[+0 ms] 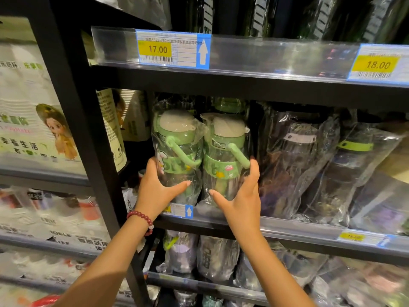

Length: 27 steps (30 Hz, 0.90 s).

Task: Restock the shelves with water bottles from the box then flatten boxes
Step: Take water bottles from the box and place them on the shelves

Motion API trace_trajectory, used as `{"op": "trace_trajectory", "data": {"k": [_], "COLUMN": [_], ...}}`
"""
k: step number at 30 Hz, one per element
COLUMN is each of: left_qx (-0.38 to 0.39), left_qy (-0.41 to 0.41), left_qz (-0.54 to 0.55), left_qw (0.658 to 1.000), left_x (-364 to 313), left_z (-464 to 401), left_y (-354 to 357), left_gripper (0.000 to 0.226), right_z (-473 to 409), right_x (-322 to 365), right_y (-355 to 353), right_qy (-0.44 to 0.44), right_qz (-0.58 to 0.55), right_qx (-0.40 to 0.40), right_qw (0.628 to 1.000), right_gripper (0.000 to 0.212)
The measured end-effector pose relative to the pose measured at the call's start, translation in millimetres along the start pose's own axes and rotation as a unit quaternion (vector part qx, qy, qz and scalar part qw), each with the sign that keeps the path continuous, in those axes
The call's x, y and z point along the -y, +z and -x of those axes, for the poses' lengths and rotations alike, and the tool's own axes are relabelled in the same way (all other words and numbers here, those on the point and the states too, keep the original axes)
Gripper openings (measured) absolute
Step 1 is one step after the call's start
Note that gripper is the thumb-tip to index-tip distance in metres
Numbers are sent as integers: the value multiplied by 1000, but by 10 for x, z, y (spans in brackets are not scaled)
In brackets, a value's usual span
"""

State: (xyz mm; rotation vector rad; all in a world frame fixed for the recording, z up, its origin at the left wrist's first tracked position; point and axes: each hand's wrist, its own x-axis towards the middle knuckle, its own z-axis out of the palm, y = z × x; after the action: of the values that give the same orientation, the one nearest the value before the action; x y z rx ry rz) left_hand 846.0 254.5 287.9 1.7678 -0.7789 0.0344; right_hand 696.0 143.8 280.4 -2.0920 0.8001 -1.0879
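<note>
Two green water bottles stand on the middle shelf, between the fingers of the left hand and right hand, which wrap their outer sides. No box is in view, so the flattening seems still to come.

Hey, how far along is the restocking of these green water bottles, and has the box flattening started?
Done: at least one more green-lidded bottle already stands behind the front pair on the middle shelf. In hand: the left hand grips the left green bottle and the right hand the right green bottle, at the shelf's front edge. Left: no box is in view, so remaining stock and flattening can't be judged.
</note>
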Motion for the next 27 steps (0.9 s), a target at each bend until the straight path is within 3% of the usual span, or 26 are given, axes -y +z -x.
{"op": "trace_trajectory", "data": {"k": [6,18,27], "left_qx": [-10,17,-31], "left_qy": [5,-20,-22], "left_qz": [2,-8,-85], "left_qw": [1000,1000,996], "left_x": [11,-14,-126], "left_z": [-9,-6,150], "left_y": [-2,-17,13], "left_gripper": [67,80,72], "right_z": [14,42,161], "right_x": [13,36,-30], "right_y": [27,-44,-339], "right_qy": [-1,-8,-31], "right_qz": [22,-8,13], "right_qx": [-14,12,68], "right_qw": [1000,1000,997], "right_gripper": [115,114,90]}}
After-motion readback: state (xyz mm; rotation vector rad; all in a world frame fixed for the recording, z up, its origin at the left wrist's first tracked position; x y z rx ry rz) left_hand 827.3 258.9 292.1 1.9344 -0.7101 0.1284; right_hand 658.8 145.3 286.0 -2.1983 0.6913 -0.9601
